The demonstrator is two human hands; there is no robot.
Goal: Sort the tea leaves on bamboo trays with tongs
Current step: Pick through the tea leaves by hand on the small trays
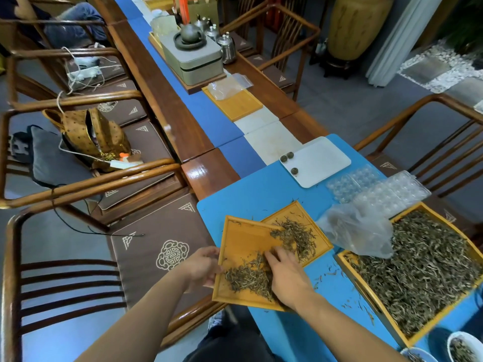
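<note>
A small bamboo tray (243, 241) lies tilted over the table's left edge, partly overlapping a second small tray (317, 231). My left hand (202, 266) grips the near tray's left rim. My right hand (283, 273) rests on a heap of tea leaves (248, 278) in that tray, fingers spread among them. More leaves (295, 237) lie across both trays. No tongs are visible. A large bamboo tray (379, 307) full of tea leaves (423, 267) stands at the right.
A crumpled plastic bag (358, 231) lies on the large tray's corner. Clear plastic blister trays (379, 189) and a white tray (321, 160) with three tea balls sit farther back. Wooden chairs line both sides. White bowls (462, 348) stand at the bottom right. Tea ware stands farther along.
</note>
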